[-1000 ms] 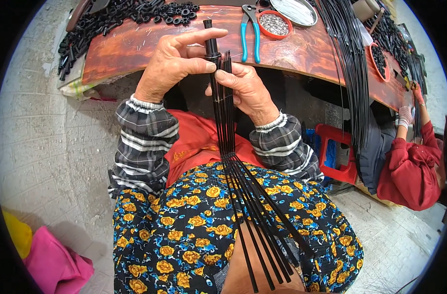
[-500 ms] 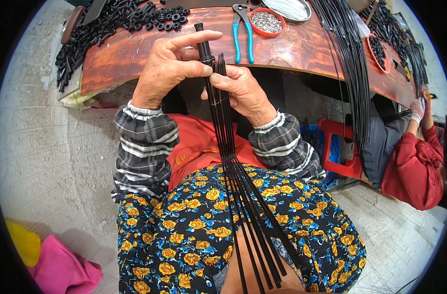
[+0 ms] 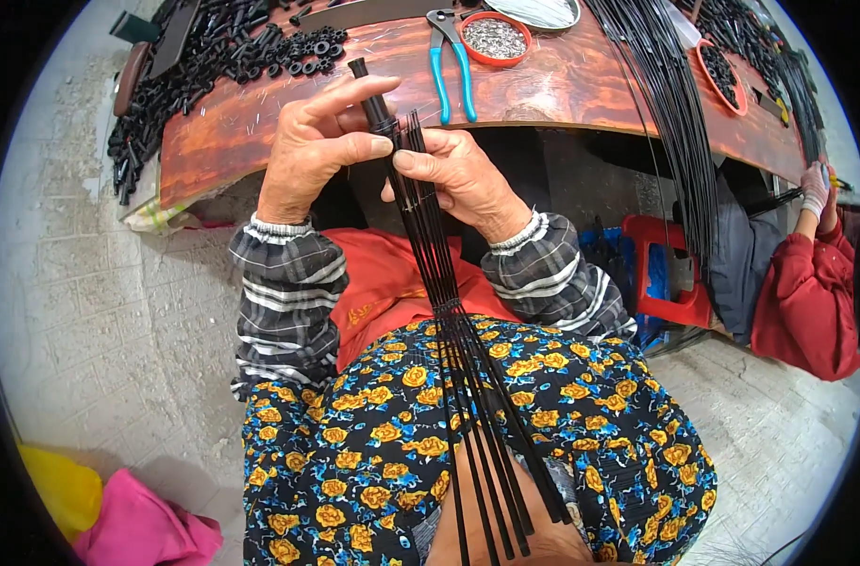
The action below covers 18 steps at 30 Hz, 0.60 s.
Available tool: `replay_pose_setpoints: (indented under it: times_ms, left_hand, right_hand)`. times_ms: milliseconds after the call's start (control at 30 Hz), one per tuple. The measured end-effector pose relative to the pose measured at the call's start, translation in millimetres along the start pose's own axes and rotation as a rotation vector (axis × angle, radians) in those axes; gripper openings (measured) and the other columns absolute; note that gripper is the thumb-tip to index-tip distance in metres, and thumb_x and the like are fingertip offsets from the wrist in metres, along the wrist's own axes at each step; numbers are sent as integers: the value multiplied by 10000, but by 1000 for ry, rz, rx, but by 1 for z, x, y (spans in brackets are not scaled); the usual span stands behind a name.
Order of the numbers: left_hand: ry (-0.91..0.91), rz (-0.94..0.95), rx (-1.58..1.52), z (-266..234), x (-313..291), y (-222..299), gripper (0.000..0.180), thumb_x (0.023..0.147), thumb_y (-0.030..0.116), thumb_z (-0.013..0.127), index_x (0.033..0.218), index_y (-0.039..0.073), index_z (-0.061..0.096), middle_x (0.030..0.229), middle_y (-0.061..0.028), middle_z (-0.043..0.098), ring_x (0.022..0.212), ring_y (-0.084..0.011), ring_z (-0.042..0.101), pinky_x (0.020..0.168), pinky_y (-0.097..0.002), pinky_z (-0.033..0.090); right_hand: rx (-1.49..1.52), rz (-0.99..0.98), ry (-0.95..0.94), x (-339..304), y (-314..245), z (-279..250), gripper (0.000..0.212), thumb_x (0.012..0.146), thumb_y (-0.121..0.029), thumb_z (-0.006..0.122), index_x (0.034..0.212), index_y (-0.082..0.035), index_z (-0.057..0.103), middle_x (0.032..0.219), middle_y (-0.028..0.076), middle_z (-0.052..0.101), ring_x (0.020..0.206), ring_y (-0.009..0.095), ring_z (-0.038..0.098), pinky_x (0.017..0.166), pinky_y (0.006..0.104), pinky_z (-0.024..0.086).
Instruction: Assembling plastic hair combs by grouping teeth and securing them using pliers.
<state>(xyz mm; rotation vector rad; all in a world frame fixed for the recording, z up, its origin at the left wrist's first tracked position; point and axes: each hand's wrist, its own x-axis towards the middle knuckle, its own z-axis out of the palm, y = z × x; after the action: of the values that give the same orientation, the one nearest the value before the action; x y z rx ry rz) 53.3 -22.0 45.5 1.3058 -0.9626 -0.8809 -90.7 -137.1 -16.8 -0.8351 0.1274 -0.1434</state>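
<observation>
A black umbrella frame [image 3: 431, 257] slants from my hands down over my lap. Its thin ribs are bunched at mid-length and fan out toward their lower ends between my knees. My left hand [image 3: 307, 151] is closed round the black hub at the top, thumb against it and index finger stretched across behind the capped tip. Beside it, my right hand [image 3: 472, 184] pinches the upper rib ends between thumb and fingers. Some of its fingers are hidden behind the ribs. Both hands are raised just before the table edge.
On the reddish wooden table [image 3: 373, 71] lie a heap of black plastic parts [image 3: 246, 57], blue-handled pliers [image 3: 451, 75], a red dish of small metal pieces [image 3: 496, 40] and long black ribs [image 3: 670, 123]. A red stool [image 3: 670, 307] and a co-worker's red sleeve [image 3: 805, 307] are at right.
The whole view has shifted slightly. My hands keep their hold on the umbrella frame, its tip leaning a little more to the left. The co-worker's hands have moved at the right.
</observation>
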Motion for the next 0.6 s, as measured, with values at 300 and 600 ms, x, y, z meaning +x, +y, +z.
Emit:
replay_pose_setpoints:
  times_ms: [300,600]
  left_hand:
    - [-194,252,-274,-19,11,-36,547,675,-146,646,1182,59,623,1121,-166,639,1295,-402,414,1021,-478,403]
    - [-359,403,-473,-21,20,-55,638,686,-124,644,1206,245,630,1171,-209,614,1337,-455,317,1085,-604,266]
  right_hand:
    - [-19,-13,-30,1,0,8,286,876,-195,673,1100,-35,595,808,54,680,605,66,645,391,126,352]
    - [-57,-10,-73,6,0,10,269,873,-185,674,1080,-33,595,791,72,683,597,75,639,414,143,404]
